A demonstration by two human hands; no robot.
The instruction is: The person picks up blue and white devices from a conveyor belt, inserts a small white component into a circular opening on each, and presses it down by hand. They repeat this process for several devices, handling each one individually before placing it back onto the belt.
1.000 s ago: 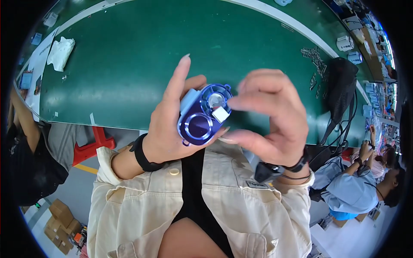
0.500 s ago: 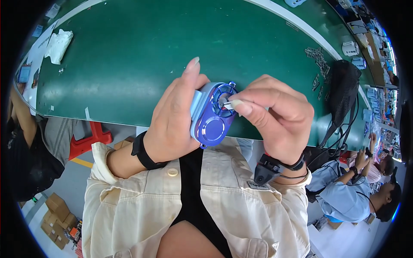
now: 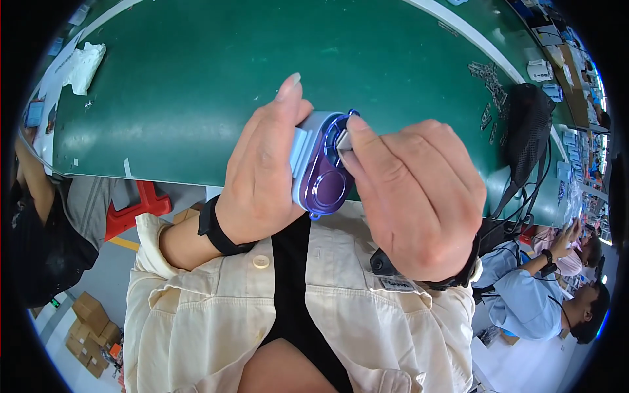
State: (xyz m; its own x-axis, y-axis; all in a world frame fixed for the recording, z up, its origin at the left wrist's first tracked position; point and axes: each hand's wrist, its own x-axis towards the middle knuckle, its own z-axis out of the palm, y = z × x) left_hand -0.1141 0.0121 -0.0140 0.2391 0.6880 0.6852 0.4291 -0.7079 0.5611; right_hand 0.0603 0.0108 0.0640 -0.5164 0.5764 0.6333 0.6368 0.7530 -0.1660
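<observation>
My left hand (image 3: 257, 173) is wrapped round a small rounded device (image 3: 326, 187) with a light blue body and a shiny blue-purple face. Its thumb points up and away, and the device is held tilted above the near edge of the table. A round spoked grille fills the far end of that face, with a ringed disc nearer me. At the grille, my right hand (image 3: 422, 196) pinches a small pale flat piece (image 3: 344, 140) between thumb and forefinger. The fingers partly cover this piece, so I cannot tell whether it is inside the grille or only against it.
On the green table (image 3: 196, 85) lie a crumpled white bag (image 3: 85, 69) at far left and several small metal pieces (image 3: 488, 82) at right. A black mesh bag (image 3: 527, 131) with cords sits beside them. People (image 3: 534, 295) sit at right; a red stool (image 3: 141, 213) stands left.
My right hand has turned so its back faces up, and its fingers now press closer over the grille with the pale piece. The device has shifted slightly up.
</observation>
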